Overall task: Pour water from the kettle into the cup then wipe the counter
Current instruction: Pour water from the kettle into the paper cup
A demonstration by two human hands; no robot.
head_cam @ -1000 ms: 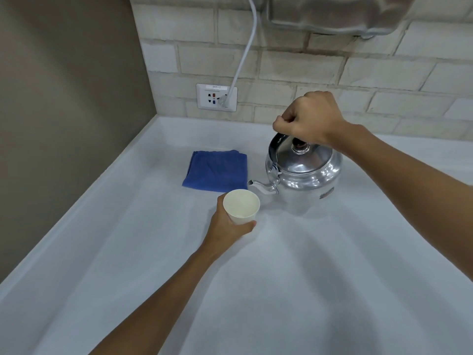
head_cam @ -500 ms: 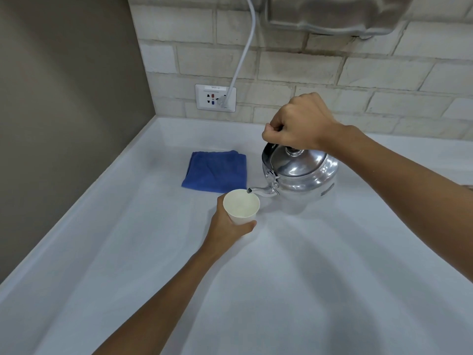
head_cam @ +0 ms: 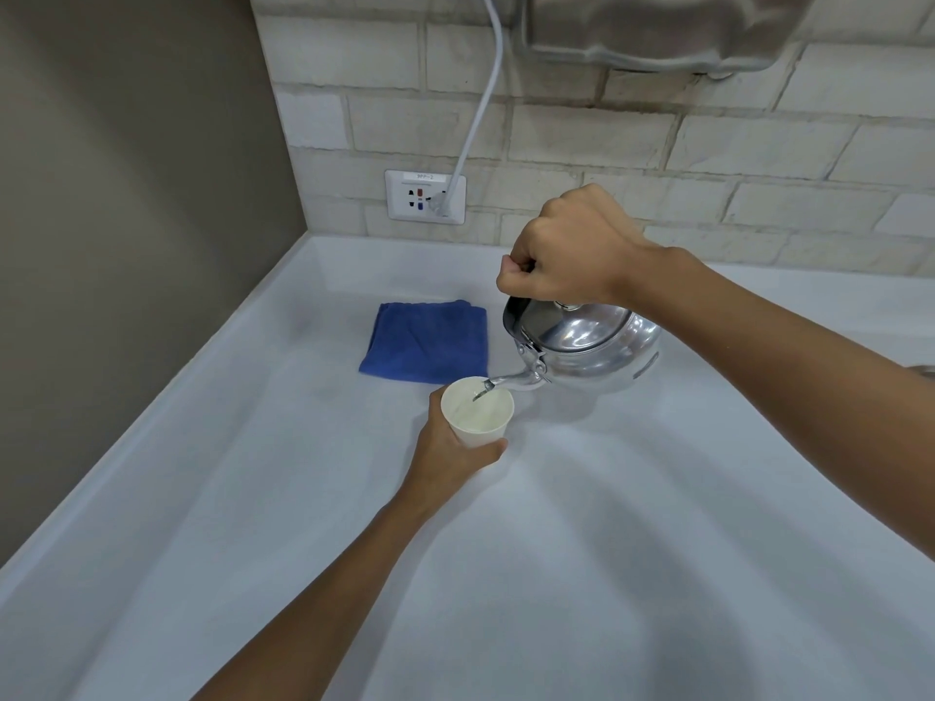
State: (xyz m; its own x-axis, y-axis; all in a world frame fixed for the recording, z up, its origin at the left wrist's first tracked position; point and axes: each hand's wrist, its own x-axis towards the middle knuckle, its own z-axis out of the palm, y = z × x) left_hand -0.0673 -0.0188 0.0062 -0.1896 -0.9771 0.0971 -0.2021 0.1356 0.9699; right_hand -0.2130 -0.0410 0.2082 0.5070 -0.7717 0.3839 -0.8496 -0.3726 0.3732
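Note:
A shiny steel kettle (head_cam: 592, 346) hangs tilted to the left above the white counter (head_cam: 607, 548). My right hand (head_cam: 566, 250) is closed around its top handle. The spout reaches over the rim of a white paper cup (head_cam: 478, 412), and a thin stream of water runs from it into the cup. My left hand (head_cam: 448, 450) grips the cup from the near side and holds it on the counter. A folded blue cloth (head_cam: 427, 341) lies flat just behind the cup, left of the kettle.
A brown side wall (head_cam: 126, 220) borders the counter on the left. The tiled back wall carries a socket (head_cam: 425, 196) with a white cable (head_cam: 485, 88) plugged in. A metal appliance (head_cam: 657, 27) hangs above on the back wall.
The kettle has been lifted and tipped further left, bringing its spout over the cup's rim, and water now runs out. My left hand and the cup stay in place.

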